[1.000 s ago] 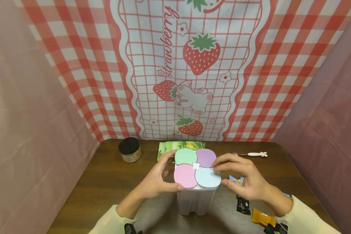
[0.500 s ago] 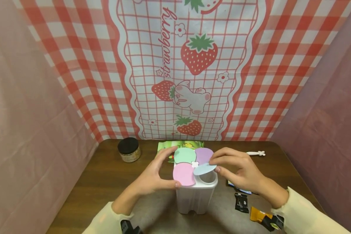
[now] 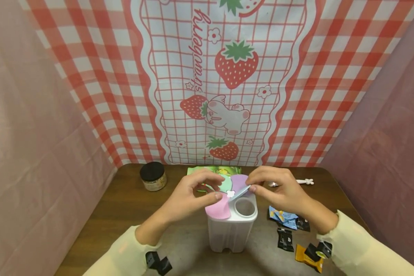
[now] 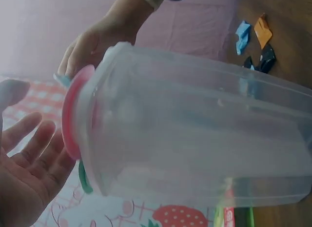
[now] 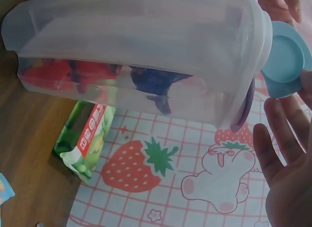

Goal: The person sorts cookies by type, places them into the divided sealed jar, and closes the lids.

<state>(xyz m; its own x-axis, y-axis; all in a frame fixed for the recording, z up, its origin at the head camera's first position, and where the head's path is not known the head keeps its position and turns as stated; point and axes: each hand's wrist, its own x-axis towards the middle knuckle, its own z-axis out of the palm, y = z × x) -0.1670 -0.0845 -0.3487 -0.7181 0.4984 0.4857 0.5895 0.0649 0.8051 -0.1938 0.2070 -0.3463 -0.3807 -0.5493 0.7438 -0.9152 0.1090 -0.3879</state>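
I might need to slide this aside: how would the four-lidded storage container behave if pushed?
The four-lidded storage container could tip if pushed near the top, being taller than wide. It is probably fairly stiff, since its translucent walls look straight and undented. Their smooth surface may feel slippery.

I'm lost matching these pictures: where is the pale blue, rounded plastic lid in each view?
Head: the pale blue, rounded plastic lid, tilted up, is right of centre, lower half.
Left wrist: only a sliver of the lid shows, toward the left, above mid-height.
Right wrist: the lid is at the right edge, upper half.
Shared landmark: the tall, translucent plastic container.
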